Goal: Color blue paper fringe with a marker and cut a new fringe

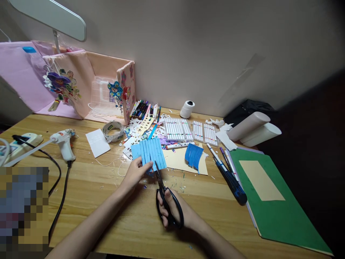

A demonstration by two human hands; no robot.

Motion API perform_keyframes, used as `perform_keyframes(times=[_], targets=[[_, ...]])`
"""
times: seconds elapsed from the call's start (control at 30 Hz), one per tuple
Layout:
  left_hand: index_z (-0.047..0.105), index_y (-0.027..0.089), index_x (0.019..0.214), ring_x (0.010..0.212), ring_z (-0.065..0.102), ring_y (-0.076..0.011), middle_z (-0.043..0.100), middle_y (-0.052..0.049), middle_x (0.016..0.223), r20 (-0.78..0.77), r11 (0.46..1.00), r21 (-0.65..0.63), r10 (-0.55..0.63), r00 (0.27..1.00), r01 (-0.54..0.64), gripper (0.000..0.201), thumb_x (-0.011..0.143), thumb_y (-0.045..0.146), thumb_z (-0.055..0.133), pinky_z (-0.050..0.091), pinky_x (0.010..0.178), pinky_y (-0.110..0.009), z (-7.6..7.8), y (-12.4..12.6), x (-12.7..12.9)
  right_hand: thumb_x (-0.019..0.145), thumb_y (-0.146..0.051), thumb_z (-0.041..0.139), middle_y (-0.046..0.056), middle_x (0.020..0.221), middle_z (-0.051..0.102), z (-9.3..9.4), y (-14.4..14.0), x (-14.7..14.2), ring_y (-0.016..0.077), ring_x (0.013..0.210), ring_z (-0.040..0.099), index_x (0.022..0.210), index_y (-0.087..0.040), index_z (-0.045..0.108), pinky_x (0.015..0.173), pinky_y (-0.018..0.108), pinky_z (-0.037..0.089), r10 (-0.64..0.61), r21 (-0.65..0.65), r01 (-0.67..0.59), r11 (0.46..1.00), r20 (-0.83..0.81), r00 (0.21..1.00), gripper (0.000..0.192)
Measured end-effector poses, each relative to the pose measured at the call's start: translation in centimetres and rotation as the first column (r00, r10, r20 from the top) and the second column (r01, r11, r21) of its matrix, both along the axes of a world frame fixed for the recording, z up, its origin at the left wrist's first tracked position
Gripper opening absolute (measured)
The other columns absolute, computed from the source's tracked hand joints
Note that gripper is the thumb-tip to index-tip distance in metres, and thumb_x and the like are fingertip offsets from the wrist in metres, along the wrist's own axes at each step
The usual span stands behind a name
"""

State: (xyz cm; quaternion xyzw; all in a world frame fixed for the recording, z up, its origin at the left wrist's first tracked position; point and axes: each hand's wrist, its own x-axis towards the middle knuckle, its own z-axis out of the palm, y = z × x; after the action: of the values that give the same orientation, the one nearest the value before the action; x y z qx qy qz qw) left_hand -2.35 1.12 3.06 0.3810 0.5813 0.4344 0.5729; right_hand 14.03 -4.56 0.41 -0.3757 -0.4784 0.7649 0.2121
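Observation:
My left hand pinches the lower edge of a light blue sheet of paper that is slit into several upright strips. In my right hand are black-handled scissors, with thumb and fingers through the loops. The blades point up and away from me, and their tips meet the lower edge of the blue paper near my left thumb. Whether the blades are apart is hard to make out. A darker blue piece of paper lies to the right on a cream sheet.
A glue gun with its cord and a tape roll lie left. Marker sets, paper scraps and a thread spool sit behind. At right are a blue utility knife, a green board and paper rolls.

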Motion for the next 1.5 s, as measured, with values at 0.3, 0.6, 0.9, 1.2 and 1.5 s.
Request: perform_keyframes(times=[0.3, 0.6, 0.9, 1.2, 1.5], targets=[[0.053, 0.015, 0.068, 0.058, 0.059, -0.0157, 0.058, 0.001, 0.061, 0.051, 0.999, -0.042, -0.021, 0.998, 0.023, 0.036, 0.06, 0.045, 0.071, 0.051, 0.057, -0.028, -0.2, -0.4, 0.6, 0.065, -0.087, 0.031, -0.007, 0.044, 0.041, 0.1, 0.1, -0.5, 0.0082, 0.034, 0.048, 0.071, -0.018, 0.042, 0.034, 0.016, 0.032, -0.058, -0.011, 0.058, 0.998, 0.015, 0.998, 0.07], [0.051, 0.016, 0.066, 0.057, 0.057, -0.0145, 0.056, 0.002, 0.06, 0.089, 0.997, -0.079, 0.018, 0.996, -0.011, 0.036, 0.058, 0.043, 0.073, 0.052, 0.057, -0.029, 0.1, -0.5, 0.7, 0.065, -0.086, 0.034, -0.009, 0.041, 0.038, -0.7, -0.1, -0.8, 0.0073, 0.029, 0.046, 0.067, -0.018, 0.04, 0.029, 0.014, 0.032, -0.077, -0.004, 0.078, 0.997, 0.077, 0.994, 0.067], [0.053, 0.015, 0.065, 0.052, 0.057, -0.0141, 0.059, -0.001, 0.06, 0.053, 0.993, -0.075, -0.092, 0.994, 0.096, 0.034, 0.061, 0.044, 0.07, 0.044, 0.047, -0.022, -0.1, -0.6, 0.8, 0.064, -0.088, 0.025, -0.008, 0.044, 0.04, -0.7, -0.1, -0.8, 0.0092, 0.033, 0.047, 0.073, -0.018, 0.042, 0.035, 0.018, 0.034, -0.096, -0.013, 0.096, 0.995, 0.003, 0.995, 0.072], [0.054, 0.016, 0.065, 0.05, 0.054, -0.0125, 0.06, 0.0, 0.059, 0.091, 0.993, -0.083, -0.082, 0.992, 0.09, 0.032, 0.061, 0.043, 0.07, 0.04, 0.045, -0.021, -0.1, -0.7, 0.9, 0.073, -0.079, 0.036, -0.009, 0.042, 0.039, -1.8, -0.3, -0.9, 0.0083, 0.031, 0.048, 0.071, -0.018, 0.042, 0.031, 0.015, 0.032, -0.145, 0.002, 0.145, 0.989, 0.07, 0.987, 0.062], [0.057, 0.015, 0.065, 0.058, 0.055, -0.0152, 0.06, -0.001, 0.061, -0.042, 0.999, 0.017, -0.041, 0.998, 0.042, 0.031, 0.06, 0.043, 0.069, 0.042, 0.053, -0.023, -0.3, -0.3, 0.6, 0.07, -0.081, 0.036, -0.008, 0.042, 0.04, -2.0, -0.1, -0.7, 0.0073, 0.03, 0.047, 0.067, -0.018, 0.041, 0.028, 0.014, 0.031, -0.13, 0.034, 0.127, 0.991, 0.103, 0.986, 0.063]])
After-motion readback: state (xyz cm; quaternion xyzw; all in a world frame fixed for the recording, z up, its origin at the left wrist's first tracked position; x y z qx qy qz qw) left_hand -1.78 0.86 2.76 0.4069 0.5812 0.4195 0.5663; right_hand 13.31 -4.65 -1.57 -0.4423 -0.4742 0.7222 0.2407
